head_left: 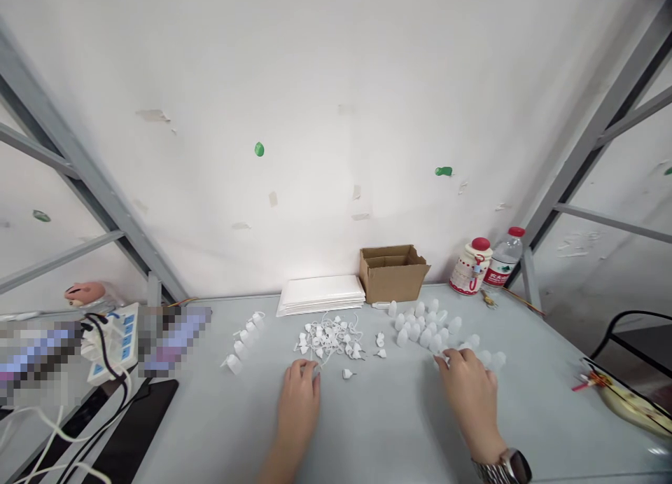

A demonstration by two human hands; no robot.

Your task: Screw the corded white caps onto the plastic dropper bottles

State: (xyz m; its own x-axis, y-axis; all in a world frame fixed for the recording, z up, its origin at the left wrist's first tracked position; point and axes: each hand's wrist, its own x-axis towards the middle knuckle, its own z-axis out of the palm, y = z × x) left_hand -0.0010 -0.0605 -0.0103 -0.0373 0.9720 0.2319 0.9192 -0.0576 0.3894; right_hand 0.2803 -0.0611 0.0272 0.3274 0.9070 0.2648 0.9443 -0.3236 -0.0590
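Corded white caps [332, 335] beside left fingers [297, 367], frosted domes [415, 331] beside right fingers [456, 356], both grips unclear

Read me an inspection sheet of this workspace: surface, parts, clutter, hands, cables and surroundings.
Surface: grey tabletop, in use across its back half.
Job's things: a pile of small white parts, some corded; frosted domed caps to the right; a slanting row of white pieces to the left.
Clutter: cardboard box, white flat stack, red-lidded jar, plastic bottle, dark slab.
Grips: left hand at the pile's near edge, right hand at the caps; what either holds is unclear.
Cables: black and white cables tangled at far left, around a power strip.
Surroundings: white wall with tape scraps and green spots; grey metal frame both sides.
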